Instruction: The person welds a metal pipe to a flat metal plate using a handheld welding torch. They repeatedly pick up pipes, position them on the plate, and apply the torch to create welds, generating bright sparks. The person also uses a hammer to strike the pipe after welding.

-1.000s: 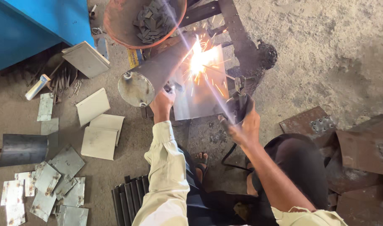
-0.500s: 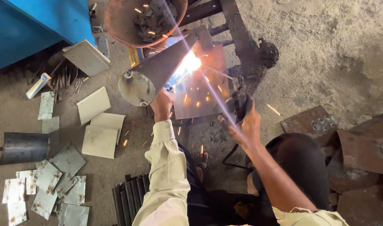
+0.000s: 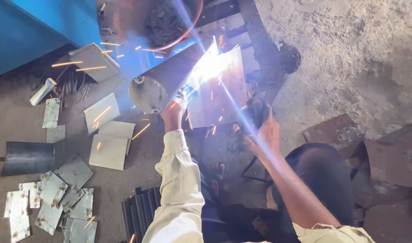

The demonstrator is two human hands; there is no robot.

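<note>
Your left hand (image 3: 173,112) pinches the rod right by the pipe (image 3: 170,81), right hand (image 3: 264,130) fingers wrapped round a dark tool; sparks could burn bare skin w/o gloves.

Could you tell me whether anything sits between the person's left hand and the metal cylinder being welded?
Nothing visible does. The left hand is right at the lower edge of the metal cylinder, beside the bright arc. Glare hides the exact contact. The right hand holds a dark object off to the side, clear of the cylinder.
</note>
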